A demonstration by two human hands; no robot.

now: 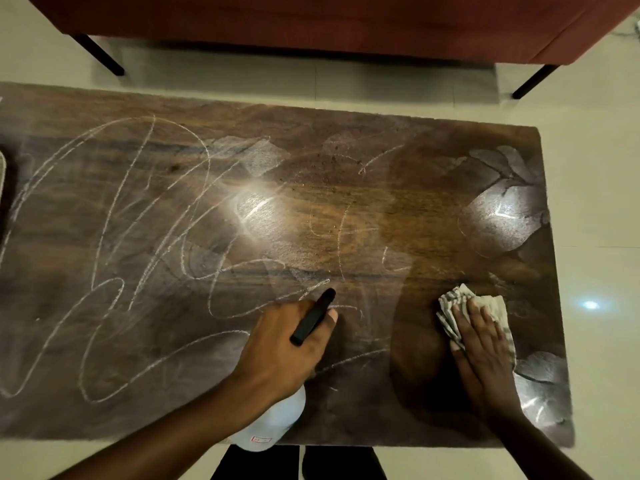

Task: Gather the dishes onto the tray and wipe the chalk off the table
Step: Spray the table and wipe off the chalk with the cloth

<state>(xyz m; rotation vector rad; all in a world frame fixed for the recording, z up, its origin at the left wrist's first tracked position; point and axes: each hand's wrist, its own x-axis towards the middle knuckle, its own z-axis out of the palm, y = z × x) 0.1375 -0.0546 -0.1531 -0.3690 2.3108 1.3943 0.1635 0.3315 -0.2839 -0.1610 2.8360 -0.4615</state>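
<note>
A dark wooden table point(104, 420) fills the view, with white chalk scribbles point(114, 237) over its left and middle. My left hand point(280, 348) grips a white spray bottle point(273, 427) with a black nozzle point(313, 315) pointing away over the table's near middle. My right hand point(481, 344) presses flat on a crumpled striped cloth point(453, 301) near the table's right front. The wood around the cloth looks darker and free of chalk. Small droplets point(332, 161) dot the middle of the table.
A red sofa point(329, 19) on black legs stands beyond the table's far edge. A pale rim of something point(2, 174) shows at the far left edge. The floor is light tile all around. My legs are below the near edge.
</note>
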